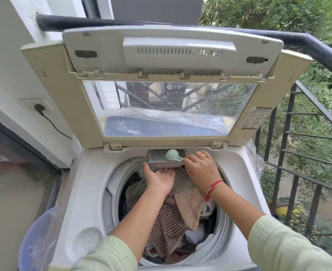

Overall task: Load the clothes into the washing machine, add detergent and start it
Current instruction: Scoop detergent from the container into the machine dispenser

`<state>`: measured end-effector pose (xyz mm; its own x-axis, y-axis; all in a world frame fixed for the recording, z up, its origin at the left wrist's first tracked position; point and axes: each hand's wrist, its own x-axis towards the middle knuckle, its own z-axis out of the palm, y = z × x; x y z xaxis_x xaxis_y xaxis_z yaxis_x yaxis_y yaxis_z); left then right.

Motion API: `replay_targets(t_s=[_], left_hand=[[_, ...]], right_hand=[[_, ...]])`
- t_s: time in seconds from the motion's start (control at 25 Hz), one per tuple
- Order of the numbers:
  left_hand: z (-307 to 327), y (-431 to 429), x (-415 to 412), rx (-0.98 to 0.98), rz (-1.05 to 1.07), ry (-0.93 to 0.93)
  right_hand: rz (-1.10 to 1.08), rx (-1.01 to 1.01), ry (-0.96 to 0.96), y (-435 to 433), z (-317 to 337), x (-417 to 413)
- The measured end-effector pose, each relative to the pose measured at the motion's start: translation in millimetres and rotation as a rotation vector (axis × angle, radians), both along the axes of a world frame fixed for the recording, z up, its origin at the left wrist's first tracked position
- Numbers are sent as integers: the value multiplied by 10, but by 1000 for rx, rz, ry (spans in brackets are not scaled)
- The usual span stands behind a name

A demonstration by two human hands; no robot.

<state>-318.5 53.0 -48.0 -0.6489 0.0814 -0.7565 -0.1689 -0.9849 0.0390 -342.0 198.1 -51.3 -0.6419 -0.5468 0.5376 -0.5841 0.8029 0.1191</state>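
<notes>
A top-loading washing machine [87, 184] stands in front of me with its lid [169, 106] folded up. Checked brown cloths and other clothes [171, 218] fill the drum. At the back rim the grey detergent drawer [157, 156] is pulled out. My right hand [199, 168] pinches the handle of a pale green scoop [172, 154], whose bowl is turned over above the drawer. My left hand [160, 178] is palm up with straight fingers under the drawer's front edge.
A purple tub [38, 241] stands at the machine's left front. A wall socket with a black plug [39, 108] is on the white wall to the left. A black balcony railing [298, 153] runs along the right, with trees beyond.
</notes>
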Motion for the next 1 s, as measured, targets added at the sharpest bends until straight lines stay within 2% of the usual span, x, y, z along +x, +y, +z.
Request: replay_targets(t_s=[0.12,0.2,0.28,0.44,0.52,0.56,0.68,0.76,0.84,1.0], left_hand=[[26,-17,5,-2,-1,2],[27,-41,17,-4,-6,1],[-1,-88,28,-26,-19,-1],[-90,-230,64,-135,-79,-21],[-103,-273,106,-268,-151,-12],[-112,-291,133,-393,-199,-19],[-64,-346,266,-930,-314,-73],[-3,-360,378,-1177,-337,-5],[47,-323,453,-1267,-398,124],[81,-189,492,-1265,-590,260]], right_hand=[[1,-11,4,20,20,5],[-97,-199,-142,-8,55,54],[-239,-591,-469,-43,84,137],[-537,-1614,-1203,-64,176,295],[-633,-1986,-1509,-68,245,382],[-629,-2098,-1575,-69,256,425],[-504,-2356,-1539,-111,199,487],[-458,-2468,-1477,-165,159,471],[-443,-2522,-1439,-227,142,434],[-420,-2579,-1412,-303,148,376]])
